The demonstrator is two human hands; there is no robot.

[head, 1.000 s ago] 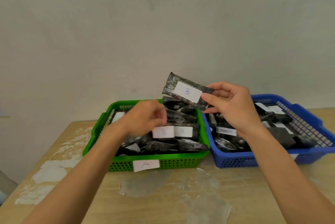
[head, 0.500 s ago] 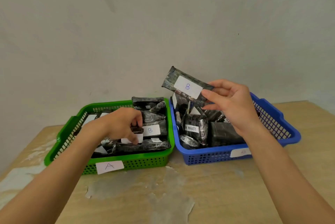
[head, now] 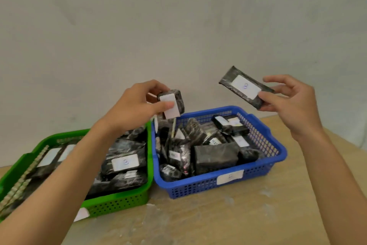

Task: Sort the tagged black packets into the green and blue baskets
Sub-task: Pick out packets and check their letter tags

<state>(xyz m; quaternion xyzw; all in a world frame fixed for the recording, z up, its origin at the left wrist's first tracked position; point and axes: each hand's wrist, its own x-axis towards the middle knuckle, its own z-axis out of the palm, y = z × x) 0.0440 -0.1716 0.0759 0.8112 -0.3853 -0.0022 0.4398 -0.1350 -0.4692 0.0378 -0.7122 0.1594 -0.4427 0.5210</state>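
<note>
Black film wraps both packets now in hand. The long packet [head: 246,88] sits right of centre in the frame, above and clear of the blue basket [head: 218,185]. The right hand [head: 292,103] pinches its lower-right end between thumb and fingertips, with the remaining fingers loosely spread. The small packet [head: 172,103] is at centre frame, above the seam where the green basket [head: 119,199] and the blue basket meet. The left hand [head: 137,105] pinches it, thumb laid across its white tag.

Procedure for the step judged to be in hand, reading tags and dropping each packet:
1. Slide the left thumb off the tag; its letter is covered and cannot be read.
2. Match each tag to the label on a basket's front wall. The blue basket's label is blurred; the green basket's is partly behind the forearm.
3. Lower each packet close to the pile before release. Both piles are heaped and a dropped packet may slide over the rim.

Orientation: the long packet's long axis runs from upper left to lower right, free end pointing upper left, tag facing the camera. The small packet's long axis is near vertical, leaning slightly, tag also facing the camera.
</note>
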